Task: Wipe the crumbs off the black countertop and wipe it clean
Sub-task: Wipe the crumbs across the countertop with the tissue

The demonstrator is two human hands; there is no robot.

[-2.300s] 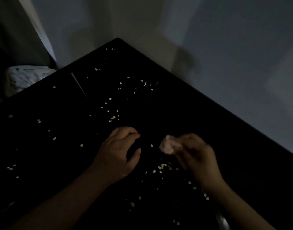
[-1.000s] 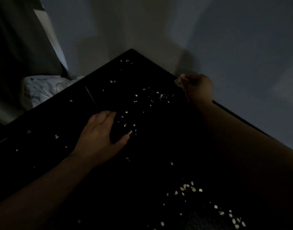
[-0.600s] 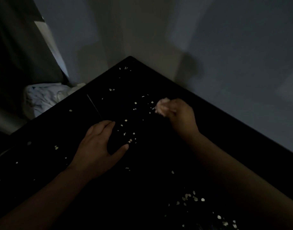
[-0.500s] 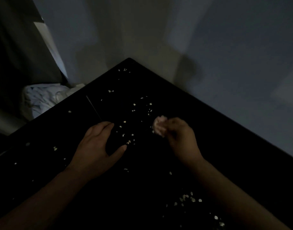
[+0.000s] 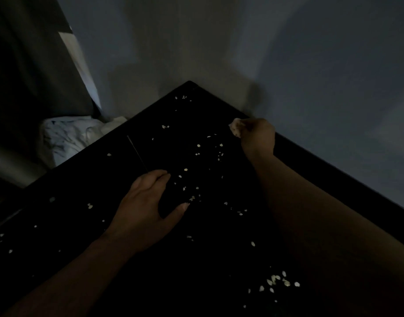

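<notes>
A plain grey wall (image 5: 310, 53) fills the upper and right background, meeting a second wall face at a corner with soft shadows across both. At far left hangs a dark panel or curtain (image 5: 25, 65); which one cannot be determined. A narrow pale strip (image 5: 82, 69) runs slantwise along its edge. Below lies a crumpled white fabric bundle (image 5: 66, 138), creased, low in the left corner.

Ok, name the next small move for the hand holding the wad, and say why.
Probably sweep the crumpled wad, pinched in the right hand at the far edge of the black countertop, toward the left hand: pale crumbs lie scattered between them.
</notes>
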